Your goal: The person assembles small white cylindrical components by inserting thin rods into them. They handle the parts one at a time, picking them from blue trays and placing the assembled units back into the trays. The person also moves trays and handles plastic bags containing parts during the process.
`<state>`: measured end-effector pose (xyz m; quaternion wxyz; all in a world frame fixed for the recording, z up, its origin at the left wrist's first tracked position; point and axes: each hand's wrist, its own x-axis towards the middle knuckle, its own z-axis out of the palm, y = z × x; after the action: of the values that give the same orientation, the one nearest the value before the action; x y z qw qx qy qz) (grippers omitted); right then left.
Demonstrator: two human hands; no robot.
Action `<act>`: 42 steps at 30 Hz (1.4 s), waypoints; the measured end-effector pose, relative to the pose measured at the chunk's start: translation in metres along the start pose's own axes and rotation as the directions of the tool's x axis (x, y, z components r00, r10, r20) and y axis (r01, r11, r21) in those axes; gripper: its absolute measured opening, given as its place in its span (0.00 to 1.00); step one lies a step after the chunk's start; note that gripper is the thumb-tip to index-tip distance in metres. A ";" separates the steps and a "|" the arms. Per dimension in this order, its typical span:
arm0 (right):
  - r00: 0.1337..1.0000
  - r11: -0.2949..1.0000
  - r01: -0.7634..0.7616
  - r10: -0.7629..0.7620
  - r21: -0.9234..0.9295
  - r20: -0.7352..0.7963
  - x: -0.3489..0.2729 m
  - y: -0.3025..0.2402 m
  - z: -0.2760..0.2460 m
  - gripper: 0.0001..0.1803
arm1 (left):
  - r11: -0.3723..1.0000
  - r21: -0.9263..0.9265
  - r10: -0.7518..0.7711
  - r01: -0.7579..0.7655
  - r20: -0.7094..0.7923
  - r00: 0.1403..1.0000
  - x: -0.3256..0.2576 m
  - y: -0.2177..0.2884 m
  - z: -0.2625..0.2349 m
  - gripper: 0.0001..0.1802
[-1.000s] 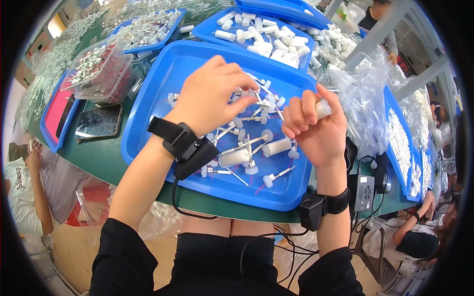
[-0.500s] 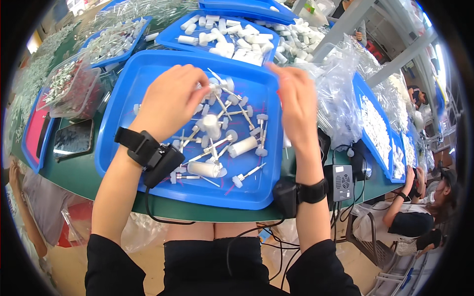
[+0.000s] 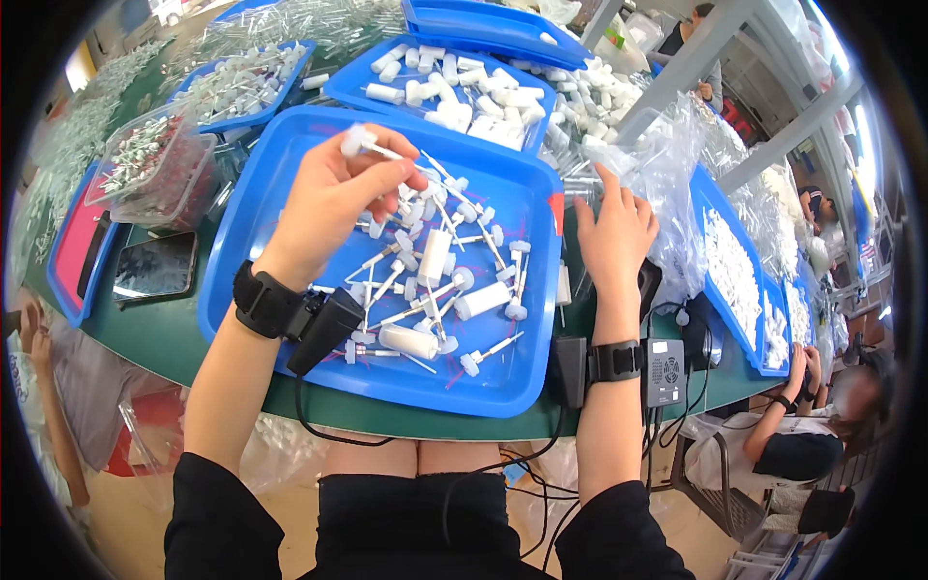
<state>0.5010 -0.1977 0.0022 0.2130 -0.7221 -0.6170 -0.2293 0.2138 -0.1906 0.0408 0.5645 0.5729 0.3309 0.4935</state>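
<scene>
Between the thumb and fingers of my left hand (image 3: 333,198) is a white plastic stemmed cap (image 3: 358,142), raised above the far left part of a blue tray (image 3: 483,394). In the tray lie many similar stemmed caps (image 3: 472,363), heaped mostly in the middle. Among them are a few white cylinders, one standing (image 3: 435,257) and others lying on their sides (image 3: 483,302). My right hand (image 3: 619,232) is past the tray's right edge, fingers spread and holding nothing. It is beside clear thin tubes (image 3: 578,182) and a crumpled clear plastic bag (image 3: 672,198).
Behind is a blue tray of white cylinders (image 3: 449,70). At left are a clear tub of small parts (image 3: 155,169) and a phone (image 3: 155,269). A grey box with cables (image 3: 664,372) sits by my right wrist. People work at far right beside trays of white pieces (image 3: 732,261).
My left hand has lifted from the heap with a stemmed cap in its fingers. My right hand has moved right, out past the tray's edge, and its fingers have spread.
</scene>
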 end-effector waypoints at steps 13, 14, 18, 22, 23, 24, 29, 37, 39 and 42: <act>0.949 0.782 0.206 -0.306 0.588 0.075 0.117 -0.106 -0.006 0.14 | 0.927 -0.328 -0.187 0.184 0.024 0.982 0.001 0.009 0.001 0.07; 0.932 0.863 0.230 -0.329 0.450 0.154 0.122 -0.109 0.013 0.16 | 0.922 -0.336 -0.184 0.193 0.058 0.981 0.002 0.008 -0.001 0.07; 0.896 0.952 0.157 -0.248 0.261 0.367 0.122 -0.122 0.026 0.13 | 0.940 -0.318 -0.120 0.121 0.024 0.992 0.005 -0.001 -0.007 0.07; 0.967 0.868 0.179 -0.243 0.463 0.080 0.113 -0.107 -0.013 0.15 | 0.992 -0.129 -0.016 0.013 -0.017 1.000 0.001 0.004 -0.003 0.10; 0.957 0.761 0.248 -0.287 0.599 -0.032 0.104 -0.100 -0.020 0.15 | 0.999 -0.042 -0.022 0.021 -0.016 1.000 -0.001 0.006 -0.004 0.08; 0.965 0.662 0.148 -0.258 0.735 0.038 0.089 -0.097 -0.027 0.15 | 0.998 -0.065 -0.015 0.015 0.004 1.000 0.000 0.002 -0.005 0.07; 0.909 0.268 -0.316 -0.190 0.910 0.371 0.026 -0.084 -0.057 0.15 | 0.972 -0.235 0.004 0.024 0.115 0.993 0.001 0.002 -0.001 0.09; 0.912 0.054 -0.348 -0.212 0.936 0.351 0.007 -0.069 -0.055 0.15 | 0.998 -0.026 0.054 -0.049 0.238 0.970 -0.002 0.000 0.004 0.08; 0.938 0.075 -0.271 -0.204 0.960 0.280 0.006 -0.069 -0.054 0.15 | 0.999 0.004 0.043 -0.045 0.223 0.974 -0.004 0.005 0.006 0.06; 0.940 0.111 -0.255 -0.204 0.961 0.273 0.006 -0.061 -0.053 0.15 | 0.997 0.003 0.080 -0.082 0.192 0.978 -0.003 0.003 0.005 0.07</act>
<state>0.4378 -0.2151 0.0499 0.5335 -0.4320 -0.6243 0.3728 0.2168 -0.1953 0.0440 0.5702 0.6337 0.2540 0.4569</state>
